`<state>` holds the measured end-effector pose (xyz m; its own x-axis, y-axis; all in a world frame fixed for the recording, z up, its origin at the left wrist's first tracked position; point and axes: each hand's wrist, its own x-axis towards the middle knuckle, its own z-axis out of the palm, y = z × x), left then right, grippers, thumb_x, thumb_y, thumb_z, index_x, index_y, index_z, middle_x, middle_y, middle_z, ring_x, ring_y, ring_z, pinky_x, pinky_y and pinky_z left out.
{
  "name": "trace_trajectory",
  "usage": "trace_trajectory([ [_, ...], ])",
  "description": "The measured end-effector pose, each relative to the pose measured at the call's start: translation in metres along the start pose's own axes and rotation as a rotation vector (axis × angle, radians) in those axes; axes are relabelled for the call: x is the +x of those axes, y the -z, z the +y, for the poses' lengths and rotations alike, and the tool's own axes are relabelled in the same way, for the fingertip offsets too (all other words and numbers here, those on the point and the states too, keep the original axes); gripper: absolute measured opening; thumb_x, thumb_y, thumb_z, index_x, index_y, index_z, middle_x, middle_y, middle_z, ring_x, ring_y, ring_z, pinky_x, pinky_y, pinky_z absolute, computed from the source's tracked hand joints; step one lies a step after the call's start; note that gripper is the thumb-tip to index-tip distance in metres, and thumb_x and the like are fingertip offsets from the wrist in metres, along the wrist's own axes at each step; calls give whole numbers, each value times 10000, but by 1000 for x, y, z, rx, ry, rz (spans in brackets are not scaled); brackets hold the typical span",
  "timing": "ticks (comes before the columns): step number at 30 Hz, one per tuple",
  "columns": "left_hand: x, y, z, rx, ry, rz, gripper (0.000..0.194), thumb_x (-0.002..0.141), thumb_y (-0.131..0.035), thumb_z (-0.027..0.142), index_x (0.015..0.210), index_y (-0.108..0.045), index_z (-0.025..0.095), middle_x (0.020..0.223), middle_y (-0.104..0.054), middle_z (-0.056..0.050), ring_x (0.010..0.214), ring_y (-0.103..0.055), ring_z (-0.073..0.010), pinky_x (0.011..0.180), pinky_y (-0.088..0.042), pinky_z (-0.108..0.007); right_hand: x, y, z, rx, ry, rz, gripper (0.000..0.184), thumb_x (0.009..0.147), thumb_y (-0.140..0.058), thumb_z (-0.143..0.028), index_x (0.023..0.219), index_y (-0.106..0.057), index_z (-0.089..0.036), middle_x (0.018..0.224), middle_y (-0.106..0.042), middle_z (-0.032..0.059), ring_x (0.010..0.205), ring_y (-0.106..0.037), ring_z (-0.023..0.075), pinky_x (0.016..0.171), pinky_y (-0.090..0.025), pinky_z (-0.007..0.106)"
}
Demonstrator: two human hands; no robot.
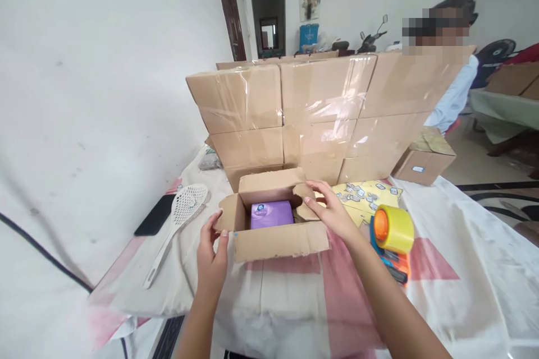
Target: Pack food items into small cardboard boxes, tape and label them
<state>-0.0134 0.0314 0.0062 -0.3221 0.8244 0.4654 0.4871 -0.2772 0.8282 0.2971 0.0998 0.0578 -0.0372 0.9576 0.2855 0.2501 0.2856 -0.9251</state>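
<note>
In front of me an open cardboard box (281, 243) stands on the cloth, its flaps spread outward. Inside lies a purple tissue pack (272, 215) with a small dark blue logo. My left hand (213, 247) grips the box's left flap, fingers behind it and thumb near the front corner. On the opposite side my right hand (330, 210) holds the right flap, the thumb over its upper side and the fingers towards the back. Part of the box's inside near the right flap is in shadow.
Taped cardboard boxes (324, 90) form a wall behind. To the right are a tape dispenser (393, 230), a yellow sheet of small labels (366, 196) and a closed box (425, 157). A white skimmer (185, 207) and black phone (155, 215) lie left. A person (452, 90) is beyond.
</note>
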Motion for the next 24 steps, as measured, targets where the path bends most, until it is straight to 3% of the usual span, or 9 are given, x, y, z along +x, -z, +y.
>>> trace_trajectory([
  [3,-3,7,18,267,-317,64,332,978,-568,294,1299,-614,222,1454,-573,-146,1343,-537,-297,1109,-428,-468,-7,-9,16,189,-77,25,504,885,-681,-466,1350,-599,-291,1438,-599,85,1237,-628,259,1020,-532,424],
  [6,10,16,53,580,-569,132,237,937,-631,249,1165,-692,225,1449,-575,-152,1336,-518,-342,1109,-381,-521,-11,-15,28,307,-43,89,514,895,-675,-486,1362,-590,-289,1458,-601,80,1370,-543,266,1095,-489,427],
  [8,24,14,76,755,-626,-40,186,968,-589,256,1110,-709,248,1327,-678,-109,1242,-591,-317,1110,-332,-548,-14,-18,33,347,-41,130,509,902,-660,-502,1356,-595,-281,1477,-590,80,1423,-493,270,1136,-456,436],
  [12,51,-11,104,1044,-464,-668,366,1030,-369,226,1048,-734,208,903,-780,-103,915,-713,-288,1011,-347,-564,-18,-23,38,401,-66,138,521,921,-633,-499,1390,-571,-279,1516,-558,74,1460,-454,268,1175,-419,441],
  [14,63,-28,110,1140,-369,-854,439,1028,-312,239,1142,-729,163,807,-764,-135,805,-711,-307,956,-375,-545,-19,-24,40,423,-68,130,515,937,-621,-485,1407,-557,-284,1526,-547,70,1460,-456,261,1181,-414,435],
  [17,78,-44,111,1091,-295,-993,486,1035,-318,387,1282,-696,207,955,-783,-138,903,-707,-326,968,-379,-511,-19,-25,45,434,-61,130,520,937,-632,-470,1416,-545,-286,1530,-538,74,1451,-465,260,1175,-418,427],
  [19,84,-47,110,1024,-250,-1047,488,1028,-327,449,1251,-724,272,1082,-779,-110,977,-692,-316,962,-385,-476,-19,-24,48,443,-59,123,520,934,-639,-460,1415,-542,-289,1534,-533,73,1427,-490,262,1164,-430,424],
  [24,83,-42,97,920,-263,-1037,505,1034,-289,436,1295,-709,333,1110,-788,-53,934,-669,-265,954,-378,-446,-20,-26,47,475,-55,99,508,941,-630,-449,1417,-534,-298,1512,-548,73,1266,-612,254,1113,-476,427],
])
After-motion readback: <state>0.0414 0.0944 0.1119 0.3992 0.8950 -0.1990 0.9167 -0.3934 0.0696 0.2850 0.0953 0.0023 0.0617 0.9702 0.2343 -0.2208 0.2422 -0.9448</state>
